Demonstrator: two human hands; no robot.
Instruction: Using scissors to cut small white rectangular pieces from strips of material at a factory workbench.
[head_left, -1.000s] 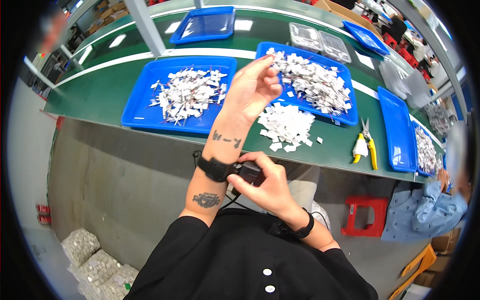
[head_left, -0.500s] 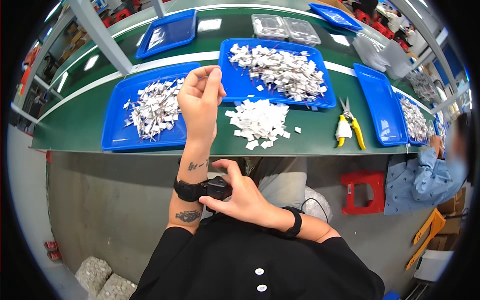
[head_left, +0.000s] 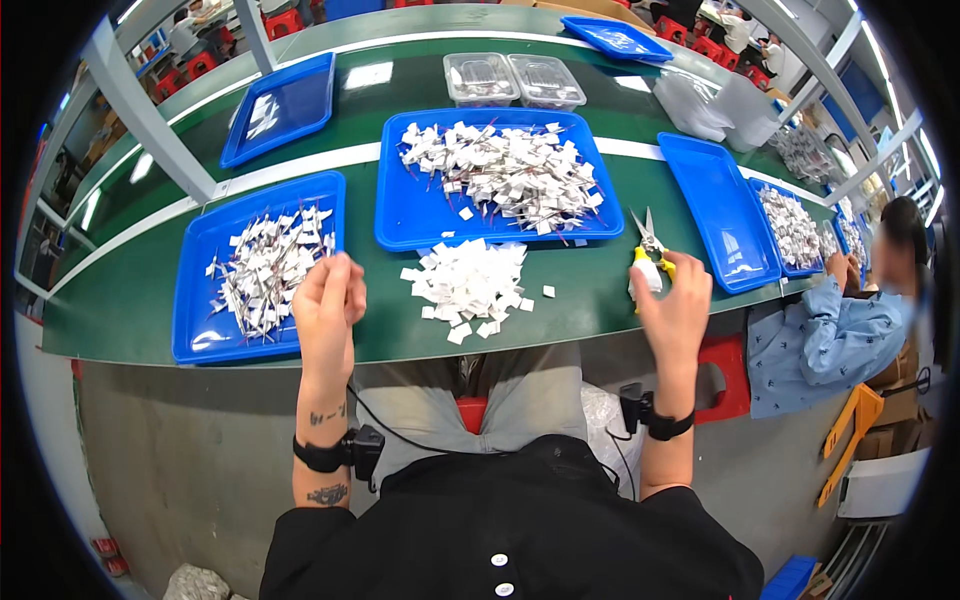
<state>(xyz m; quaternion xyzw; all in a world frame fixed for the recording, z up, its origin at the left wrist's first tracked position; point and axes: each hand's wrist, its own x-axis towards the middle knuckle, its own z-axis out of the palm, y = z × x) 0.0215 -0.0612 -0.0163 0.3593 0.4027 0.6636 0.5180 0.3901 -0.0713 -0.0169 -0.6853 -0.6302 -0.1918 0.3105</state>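
The left hand [head_left: 328, 298] pinches narrow at nine o'clock from the white pile [head_left: 470, 285], contents unclear; at three o'clock, the right hand [head_left: 678, 308] is wide, scissors [head_left: 650, 244] at its eleven o'clock, contact unclear.

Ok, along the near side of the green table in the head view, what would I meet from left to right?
Blue tray of white-tagged pieces, left hand, loose white pile, right hand, another blue tray, co-worker's blue sleeve.
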